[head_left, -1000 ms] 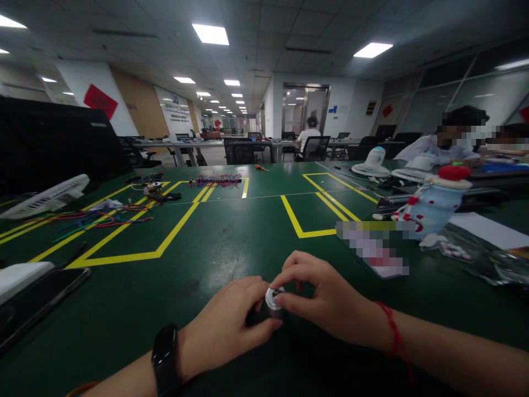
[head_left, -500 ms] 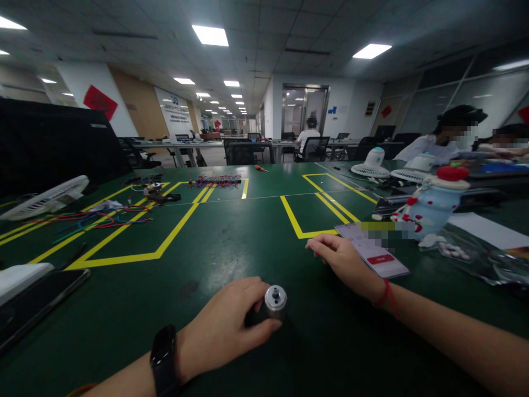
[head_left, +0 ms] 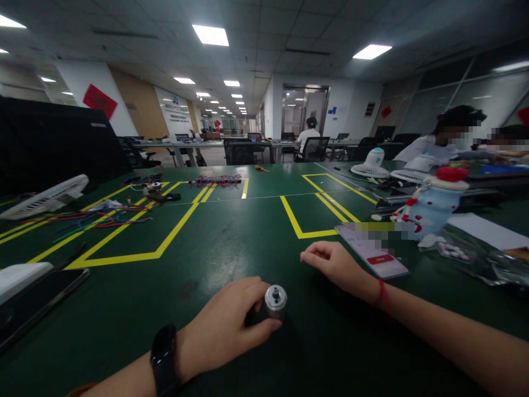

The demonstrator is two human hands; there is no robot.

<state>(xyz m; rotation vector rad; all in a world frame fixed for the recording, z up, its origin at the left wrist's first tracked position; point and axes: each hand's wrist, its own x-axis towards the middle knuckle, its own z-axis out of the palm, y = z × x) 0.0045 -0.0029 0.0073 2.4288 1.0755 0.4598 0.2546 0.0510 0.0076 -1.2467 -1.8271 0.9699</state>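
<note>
Left grip (head_left: pixel 227 322) holds one metal cylinder (head_left: pixel 276 300), right grip (head_left: pixel 342 269) apart.

Beneath the thumb of the left hand (head_left: pixel 229 320), the lower end of the metal cylinder (head_left: pixel 276 300) fades into shadow, its left side covered by the fingers. Curled fingertips on the right hand (head_left: pixel 341 267) hide their own inner sides; whether they pinch something small cannot be told. Just right of these fingers, part of the smartphone (head_left: pixel 374 251) screen is pixelated. Far left of the left fingers, the picture's edge cuts off a white case (head_left: pixel 25 277).
</note>
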